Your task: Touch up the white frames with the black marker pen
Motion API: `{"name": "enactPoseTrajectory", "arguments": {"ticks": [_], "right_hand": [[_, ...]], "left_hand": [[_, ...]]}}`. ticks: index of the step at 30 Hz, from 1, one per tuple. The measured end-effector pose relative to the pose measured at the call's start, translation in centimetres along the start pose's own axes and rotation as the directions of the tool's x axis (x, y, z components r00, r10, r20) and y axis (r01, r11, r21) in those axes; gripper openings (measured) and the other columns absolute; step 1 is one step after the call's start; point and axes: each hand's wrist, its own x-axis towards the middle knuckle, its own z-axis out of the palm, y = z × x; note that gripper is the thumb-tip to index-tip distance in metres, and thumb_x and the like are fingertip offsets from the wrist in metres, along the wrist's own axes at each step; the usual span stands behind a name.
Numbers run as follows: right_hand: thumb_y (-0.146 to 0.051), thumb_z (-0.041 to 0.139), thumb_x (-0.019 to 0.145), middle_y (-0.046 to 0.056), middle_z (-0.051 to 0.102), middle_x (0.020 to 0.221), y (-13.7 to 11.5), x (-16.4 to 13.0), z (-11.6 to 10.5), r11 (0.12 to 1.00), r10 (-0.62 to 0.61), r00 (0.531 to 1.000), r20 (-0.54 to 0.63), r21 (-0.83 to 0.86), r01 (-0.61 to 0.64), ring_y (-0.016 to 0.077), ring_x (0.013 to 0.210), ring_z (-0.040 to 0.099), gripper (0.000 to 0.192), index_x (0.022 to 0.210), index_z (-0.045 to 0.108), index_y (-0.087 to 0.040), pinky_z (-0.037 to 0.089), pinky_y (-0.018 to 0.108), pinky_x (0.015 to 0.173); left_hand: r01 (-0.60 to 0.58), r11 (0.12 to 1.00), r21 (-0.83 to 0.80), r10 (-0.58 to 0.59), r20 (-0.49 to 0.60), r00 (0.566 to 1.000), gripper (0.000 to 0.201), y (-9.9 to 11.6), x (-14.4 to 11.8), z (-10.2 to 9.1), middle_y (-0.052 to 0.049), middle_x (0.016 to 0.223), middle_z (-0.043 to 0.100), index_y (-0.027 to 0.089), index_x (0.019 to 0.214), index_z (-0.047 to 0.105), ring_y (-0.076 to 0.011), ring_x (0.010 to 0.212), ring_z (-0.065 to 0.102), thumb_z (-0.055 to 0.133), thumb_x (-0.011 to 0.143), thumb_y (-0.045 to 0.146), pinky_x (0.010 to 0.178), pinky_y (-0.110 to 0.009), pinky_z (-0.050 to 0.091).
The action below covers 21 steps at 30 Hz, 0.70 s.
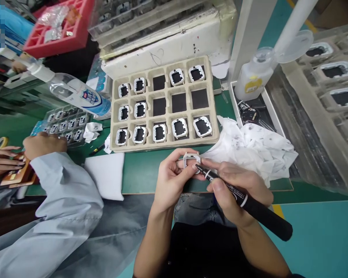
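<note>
My left hand (174, 175) pinches a small square frame (187, 157), pale with rounded corners and an open middle. In my right hand (240, 185) is a thick black marker pen (258, 212), slanting down to the right. Its tip meets or nearly meets the frame's lower edge, close to my left thumb; I cannot tell whether they touch. Beyond both hands lies a beige compartment tray (162, 146) with similar white frames in many pockets, while several pockets show only their dark bottoms. Crumpled white cloth (249, 150) with dark smudges lies right beside my right hand.
At left, a co-worker's sleeve (66, 193) and hand (45, 144) reach over the table near a clear tray (65, 123). A pump bottle (75, 90) leans by the beige tray. A white post (249, 34) and a plastic bottle (253, 79) stand at right. A folded white cloth (106, 175) lies left.
</note>
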Motion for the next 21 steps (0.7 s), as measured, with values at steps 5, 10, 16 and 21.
{"name": "enactPoseTrajectory", "arguments": {"ticks": [5, 10, 16, 21], "right_hand": [[0.002, 0.074, 0.085, -0.003, 0.078, 0.073, -0.13, 0.63, -0.03, 0.994, -0.101, 0.994, 0.046, -0.031, 0.103, 0.0237, 0.074, 0.086, 0.036, 0.112, 0.072, -0.021, 0.080, 0.048, 0.094], [0.002, 0.074, 0.085, -0.002, 0.079, 0.077, -0.30, 0.72, 0.00, 0.996, -0.076, 0.997, 0.030, -0.042, 0.078, 0.0219, 0.073, 0.084, 0.036, 0.113, 0.071, -0.021, 0.079, 0.051, 0.098], [0.004, 0.070, 0.082, -0.005, 0.075, 0.072, -0.26, 0.70, 0.34, 0.991, -0.133, 0.991, 0.021, -0.002, 0.133, 0.0184, 0.061, 0.075, 0.044, 0.118, 0.070, -0.021, 0.079, 0.056, 0.093], [0.004, 0.070, 0.081, -0.004, 0.074, 0.073, -0.15, 0.45, 0.89, 0.978, -0.203, 0.979, -0.029, 0.031, 0.204, 0.0157, 0.054, 0.068, 0.042, 0.117, 0.070, -0.019, 0.079, 0.054, 0.093]], "left_hand": [[0.003, 1.000, 0.017, -0.003, -0.003, 1.000, 0.033, -0.03, 0.13, -0.08, -0.002, 0.082, 0.083, 0.019, 0.115, 0.086, -0.0148, 0.069, 0.079, 0.100, 0.087, 0.031, 0.072, -0.023, 0.067], [-0.056, 0.997, 0.043, 0.057, -0.034, 0.998, 0.027, -0.36, -0.02, 0.37, -0.002, 0.083, 0.084, 0.021, 0.116, 0.087, -0.0131, 0.073, 0.079, 0.096, 0.092, 0.028, 0.077, -0.020, 0.066], [-0.052, 0.998, 0.025, 0.052, 0.009, 0.999, 0.026, -0.63, 0.12, 0.07, -0.005, 0.091, 0.087, 0.019, 0.115, 0.086, -0.0173, 0.074, 0.083, 0.096, 0.093, 0.030, 0.078, -0.025, 0.069], [0.005, 0.999, -0.044, -0.002, 0.056, 0.998, 0.028, -0.27, 0.36, -0.38, -0.007, 0.095, 0.088, 0.020, 0.111, 0.084, -0.0190, 0.070, 0.083, 0.098, 0.090, 0.033, 0.074, -0.029, 0.071]]}}
